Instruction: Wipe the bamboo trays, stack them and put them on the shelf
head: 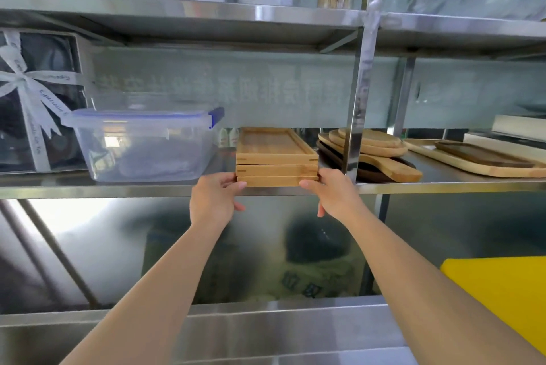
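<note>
Both arms are reaching up and forward, the left hand (213,198) and right hand (335,193) gripping opposite ends of three stacked trays (277,157). The stack is sitting at the shelf (118,189) edge, between a plastic box (144,146) and a steel post (356,116).

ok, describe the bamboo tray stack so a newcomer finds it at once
Find the steel shelf at chest height and its upright post. The bamboo tray stack sits just left of that post, right of the clear lidded tub. Unlike the round-edged boards beyond the post, it is three identical rectangular trays, with the left hand and right hand at its ends.
</note>
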`<state>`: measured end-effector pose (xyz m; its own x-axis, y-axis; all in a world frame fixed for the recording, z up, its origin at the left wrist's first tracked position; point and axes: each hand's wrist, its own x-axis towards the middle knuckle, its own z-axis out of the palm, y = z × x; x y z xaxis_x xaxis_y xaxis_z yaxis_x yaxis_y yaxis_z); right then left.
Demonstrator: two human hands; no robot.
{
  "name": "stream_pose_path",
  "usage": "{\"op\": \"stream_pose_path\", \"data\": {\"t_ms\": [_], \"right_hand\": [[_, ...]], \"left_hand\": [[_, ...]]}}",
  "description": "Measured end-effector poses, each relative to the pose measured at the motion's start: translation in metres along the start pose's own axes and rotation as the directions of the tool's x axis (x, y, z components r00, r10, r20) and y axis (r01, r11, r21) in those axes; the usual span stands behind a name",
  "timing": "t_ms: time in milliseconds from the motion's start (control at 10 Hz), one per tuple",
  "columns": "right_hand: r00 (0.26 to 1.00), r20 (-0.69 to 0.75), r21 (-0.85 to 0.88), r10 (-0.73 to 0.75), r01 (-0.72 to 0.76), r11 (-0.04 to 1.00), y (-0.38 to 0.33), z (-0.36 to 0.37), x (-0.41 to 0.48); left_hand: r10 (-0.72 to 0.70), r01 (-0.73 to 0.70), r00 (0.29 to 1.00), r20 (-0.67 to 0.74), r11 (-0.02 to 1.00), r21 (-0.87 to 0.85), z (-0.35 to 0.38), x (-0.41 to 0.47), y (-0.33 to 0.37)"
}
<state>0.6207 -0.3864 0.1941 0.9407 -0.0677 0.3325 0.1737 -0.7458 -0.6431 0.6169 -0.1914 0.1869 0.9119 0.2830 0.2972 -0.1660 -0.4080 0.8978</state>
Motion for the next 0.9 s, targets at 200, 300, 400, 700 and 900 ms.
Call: {"op": "stream_pose_path", "data": {"t_ms": [200,300,400,700,900], "right_hand": [[1.000,0.007,-0.037,0.008,-0.008,0.999,0.001,0.006,0.010],[1.000,-0.007,-0.076,0.010,-0.011,0.997,0.003,0.009,0.012],[1.000,-0.011,-0.101,0.008,-0.009,0.995,0.002,0.008,0.012],[0.981,-0.190,-0.127,0.037,-0.062,0.990,-0.002,-0.001,-0.013],[0.973,-0.197,-0.179,-0.122,0.087,0.980,-0.050,-0.064,-0.060]], "left_hand": [[0.094,-0.090,0.996,-0.008,0.976,0.198,0.000,0.007,0.000],[0.108,-0.103,0.994,-0.013,0.969,0.226,0.000,0.009,-0.001],[0.118,-0.110,0.993,-0.016,0.957,0.268,-0.001,0.008,0.001],[0.150,-0.111,0.986,-0.068,0.908,0.404,-0.017,-0.010,0.004],[0.344,-0.297,0.939,0.021,0.777,0.555,-0.071,-0.045,0.040]]}}
